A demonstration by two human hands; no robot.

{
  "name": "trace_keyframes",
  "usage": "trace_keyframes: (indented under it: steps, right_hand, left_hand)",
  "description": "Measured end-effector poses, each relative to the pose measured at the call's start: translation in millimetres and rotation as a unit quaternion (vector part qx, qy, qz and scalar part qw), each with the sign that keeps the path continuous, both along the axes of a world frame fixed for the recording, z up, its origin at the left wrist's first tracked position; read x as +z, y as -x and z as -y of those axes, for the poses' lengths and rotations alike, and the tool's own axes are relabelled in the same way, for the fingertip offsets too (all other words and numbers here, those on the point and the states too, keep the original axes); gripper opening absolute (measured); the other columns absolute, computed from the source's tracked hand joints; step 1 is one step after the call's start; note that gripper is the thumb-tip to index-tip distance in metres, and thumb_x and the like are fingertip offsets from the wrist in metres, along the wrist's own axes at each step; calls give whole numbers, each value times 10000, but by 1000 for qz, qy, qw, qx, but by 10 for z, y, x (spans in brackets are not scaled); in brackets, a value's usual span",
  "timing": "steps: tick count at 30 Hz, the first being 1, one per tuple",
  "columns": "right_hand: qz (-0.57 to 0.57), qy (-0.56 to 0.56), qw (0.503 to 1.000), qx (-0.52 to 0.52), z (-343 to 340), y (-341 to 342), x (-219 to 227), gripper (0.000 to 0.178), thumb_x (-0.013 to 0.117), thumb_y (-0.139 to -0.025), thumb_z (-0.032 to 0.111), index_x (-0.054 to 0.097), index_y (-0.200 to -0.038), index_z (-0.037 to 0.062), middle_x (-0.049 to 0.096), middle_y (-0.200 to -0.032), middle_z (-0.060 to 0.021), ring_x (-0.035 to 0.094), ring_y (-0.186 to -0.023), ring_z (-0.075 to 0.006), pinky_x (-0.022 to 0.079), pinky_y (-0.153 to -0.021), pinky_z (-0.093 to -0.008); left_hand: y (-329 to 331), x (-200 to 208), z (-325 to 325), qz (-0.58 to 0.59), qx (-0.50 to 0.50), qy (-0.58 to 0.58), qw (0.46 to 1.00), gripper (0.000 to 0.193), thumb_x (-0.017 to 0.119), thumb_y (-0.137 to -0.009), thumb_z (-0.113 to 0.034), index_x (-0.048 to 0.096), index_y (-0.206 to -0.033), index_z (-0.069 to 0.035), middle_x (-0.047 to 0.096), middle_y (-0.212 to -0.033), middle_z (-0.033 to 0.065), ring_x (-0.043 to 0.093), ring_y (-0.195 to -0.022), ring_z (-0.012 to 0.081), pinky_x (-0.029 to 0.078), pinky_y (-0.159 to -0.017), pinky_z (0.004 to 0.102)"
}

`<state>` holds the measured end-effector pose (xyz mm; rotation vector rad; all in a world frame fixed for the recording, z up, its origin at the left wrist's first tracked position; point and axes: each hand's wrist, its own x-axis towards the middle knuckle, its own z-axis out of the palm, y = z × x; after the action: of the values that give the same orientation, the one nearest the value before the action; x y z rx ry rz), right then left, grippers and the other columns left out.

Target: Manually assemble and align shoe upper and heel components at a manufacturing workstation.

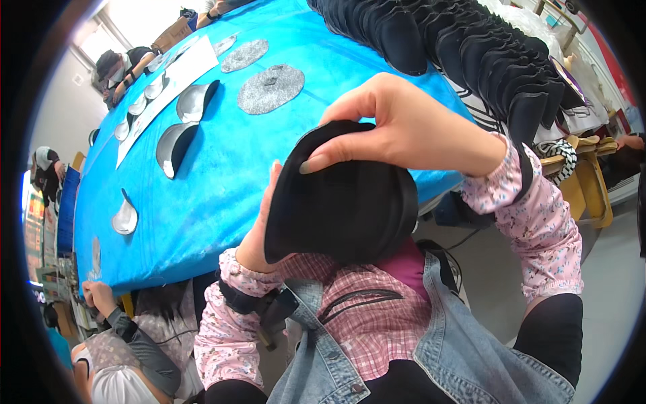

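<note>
In front of my chest I hold a black, curved moulded piece (343, 209) with a soft, cloth-like surface and a bent-up rim. My right hand (397, 124) grips its upper edge, thumb on the near face and fingers behind. My left hand (258, 236) supports the left side from behind; most of its fingers are hidden by the piece. Beyond it, on the blue-covered table (229, 148), lie two curved cup-shaped pieces (176, 145) with grey insides and dark outer sides. A flat grey speckled oval (271, 89) rests farther back.
Long overlapping stacks of black curved pieces (464, 50) fill the table's far right. A white strip (168, 94) with more grey cups beside it lies at the left. Co-workers sit around the table, one person's hand (99, 296) at its near left edge. A yellow chair (589, 185) stands right.
</note>
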<state>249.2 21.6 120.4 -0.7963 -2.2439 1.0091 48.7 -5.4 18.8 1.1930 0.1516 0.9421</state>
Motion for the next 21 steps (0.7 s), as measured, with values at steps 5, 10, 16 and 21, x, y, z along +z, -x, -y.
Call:
trace_keyframes:
  steps: [5,10,16,21]
  right_hand:
    - [-281,172,941,71,-136,-176,-260,657,559,-908,367,310,-1388,-7,401,-1386,-135,434,-1246,-202,353,-1038,-343]
    - [-388,242,889,-20,355,310,-717,355,625,-883,104,526,-1211,11,622,-1033,-75,614,-872,-116,491,-765,-249]
    - [-349,106,903,-230,317,320,-974,130,650,-867,109,641,-936,-1,633,-703,-24,616,-603,-94,462,-603,-208]
    - [-338,28,905,-258,427,400,-965,139,627,-875,82,617,-981,-8,617,-773,-24,564,-680,-102,430,-584,-234]
  left_hand:
    - [-64,58,-227,258,-47,-10,965,579,310,-978,-448,294,-1414,-68,383,-1413,102,417,-1264,267,330,-1071,401]
    - [156,193,-291,296,-63,-23,953,587,330,-972,-466,323,-1406,-71,409,-1398,112,442,-1245,263,355,-1043,414]
    - [492,955,-312,-123,205,-31,971,393,456,-976,-298,581,-1160,25,643,-1016,52,612,-904,134,479,-837,256]
    - [355,1169,-504,-308,151,-160,926,294,610,-904,-201,613,-1062,47,631,-911,-8,558,-822,28,456,-740,168]
